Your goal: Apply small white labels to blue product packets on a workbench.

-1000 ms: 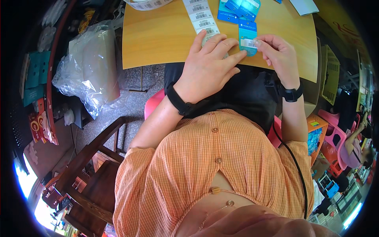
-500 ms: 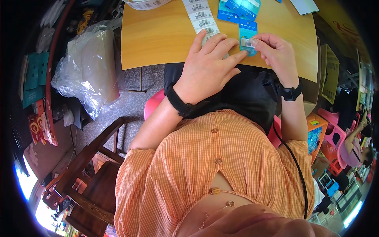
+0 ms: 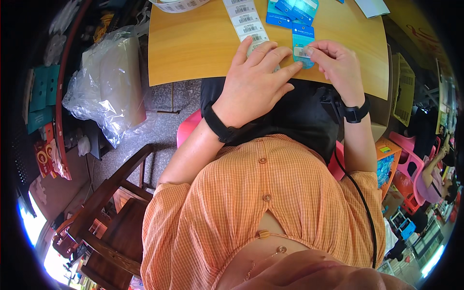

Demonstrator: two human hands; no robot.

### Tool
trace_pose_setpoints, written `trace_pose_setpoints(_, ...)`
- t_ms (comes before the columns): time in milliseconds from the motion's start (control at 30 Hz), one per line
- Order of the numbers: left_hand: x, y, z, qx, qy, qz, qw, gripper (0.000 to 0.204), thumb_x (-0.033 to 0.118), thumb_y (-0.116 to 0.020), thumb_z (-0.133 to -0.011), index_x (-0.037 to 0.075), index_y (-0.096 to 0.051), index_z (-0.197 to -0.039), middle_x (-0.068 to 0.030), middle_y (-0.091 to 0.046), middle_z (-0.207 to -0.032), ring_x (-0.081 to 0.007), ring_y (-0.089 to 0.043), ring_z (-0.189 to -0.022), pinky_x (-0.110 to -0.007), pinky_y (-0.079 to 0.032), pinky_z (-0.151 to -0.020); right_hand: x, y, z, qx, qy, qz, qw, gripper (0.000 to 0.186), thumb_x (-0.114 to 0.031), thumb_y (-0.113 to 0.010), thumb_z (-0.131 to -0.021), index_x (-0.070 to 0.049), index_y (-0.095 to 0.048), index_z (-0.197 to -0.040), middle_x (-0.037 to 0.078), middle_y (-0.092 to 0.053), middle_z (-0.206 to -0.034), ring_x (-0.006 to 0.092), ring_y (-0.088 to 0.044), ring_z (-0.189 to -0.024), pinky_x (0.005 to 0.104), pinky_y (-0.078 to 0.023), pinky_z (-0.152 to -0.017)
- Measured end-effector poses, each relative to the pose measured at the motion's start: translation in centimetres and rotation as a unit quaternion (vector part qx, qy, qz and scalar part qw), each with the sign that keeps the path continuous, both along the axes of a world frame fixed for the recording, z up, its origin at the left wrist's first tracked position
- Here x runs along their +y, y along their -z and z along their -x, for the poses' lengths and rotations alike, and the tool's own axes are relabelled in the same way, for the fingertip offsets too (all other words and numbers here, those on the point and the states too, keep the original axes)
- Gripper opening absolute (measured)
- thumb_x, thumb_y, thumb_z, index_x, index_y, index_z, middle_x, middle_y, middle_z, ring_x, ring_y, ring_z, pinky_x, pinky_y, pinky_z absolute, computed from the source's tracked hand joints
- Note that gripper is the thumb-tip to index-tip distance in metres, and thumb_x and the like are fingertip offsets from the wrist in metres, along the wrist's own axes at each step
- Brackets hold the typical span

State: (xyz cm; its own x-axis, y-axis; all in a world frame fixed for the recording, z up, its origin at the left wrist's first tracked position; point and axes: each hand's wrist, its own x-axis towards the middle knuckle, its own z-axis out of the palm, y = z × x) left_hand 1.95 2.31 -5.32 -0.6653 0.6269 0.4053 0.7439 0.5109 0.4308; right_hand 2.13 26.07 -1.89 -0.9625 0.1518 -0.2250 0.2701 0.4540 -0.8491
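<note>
On the tabletop in front of me lies a blue-green hang card (image 3: 303,35) with a small hole near its top. A white barcode sticker (image 3: 300,52) sits across its lower half. My right hand (image 3: 339,67) pinches the right end of this sticker between thumb and forefinger, against the card. My left hand (image 3: 261,79) rests with its fingers spread; one fingertip touches the card's lower edge. Its other fingers cover the near end of a white strip of barcode labels (image 3: 245,18), and what lies under the palm is hidden.
More blue cards (image 3: 292,12) overlap beyond the single one. A coil of labels (image 3: 181,5) lies at the table's far left, white folded paper (image 3: 372,7) at far right. A clear plastic bag (image 3: 106,82) stands left of the wooden table (image 3: 193,53); a wooden chair (image 3: 113,193) is nearer.
</note>
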Motion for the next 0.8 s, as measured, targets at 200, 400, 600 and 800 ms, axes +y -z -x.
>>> trace_pose_setpoints(200,0.0,-0.1,0.0,0.000,0.001,0.005,1.000,0.050,0.029,-0.082,-0.088,0.023,-0.073,-0.137,-0.0023,-0.064,-0.144,-0.0301,-0.056,-0.136,-0.061,-0.038,-0.121,-0.3,0.6,0.0,0.032,-0.005,-0.031,0.999,0.022,-0.022,-0.080,-0.097,-0.003,-0.082,-0.107,0.001,-0.075,-0.081,0.0063,-0.061,-0.068,0.0251,-0.049,-0.062)
trace_pose_setpoints(400,0.3,-0.3,-0.3,0.017,0.004,0.019,1.000,0.047,0.028,-0.081,-0.089,0.023,-0.073,-0.135,0.0030,-0.066,-0.145,-0.0315,-0.057,-0.135,-0.061,-0.039,-0.120,0.1,-0.1,-0.1,0.108,-0.079,-0.204,0.970,0.032,-0.024,-0.081,-0.096,-0.011,-0.077,-0.125,0.009,-0.073,-0.076,0.0194,-0.069,-0.068,0.0318,-0.055,-0.065)
trace_pose_setpoints(600,0.4,-0.1,-0.3,0.024,0.006,0.014,1.000,0.046,0.029,-0.081,-0.090,0.022,-0.073,-0.134,0.0033,-0.067,-0.145,-0.0327,-0.059,-0.133,-0.061,-0.041,-0.119,2.0,-0.6,-1.4,0.183,-0.081,-0.309,0.930,0.053,-0.031,-0.085,-0.092,-0.011,-0.069,-0.139,0.015,-0.077,-0.107,0.0339,-0.074,-0.100,0.0417,-0.059,-0.087)
trace_pose_setpoints(800,0.4,0.4,-0.1,0.028,0.009,-0.011,1.000,0.045,0.029,-0.080,-0.091,0.018,-0.072,-0.135,0.0017,-0.068,-0.145,-0.0312,-0.060,-0.133,-0.059,-0.042,-0.119,1.1,3.7,-4.2,0.311,-0.189,-0.374,0.853,0.059,-0.016,-0.089,-0.080,-0.015,-0.074,-0.137,0.008,-0.067,-0.148,0.0306,-0.061,-0.140,0.0508,-0.047,-0.120)
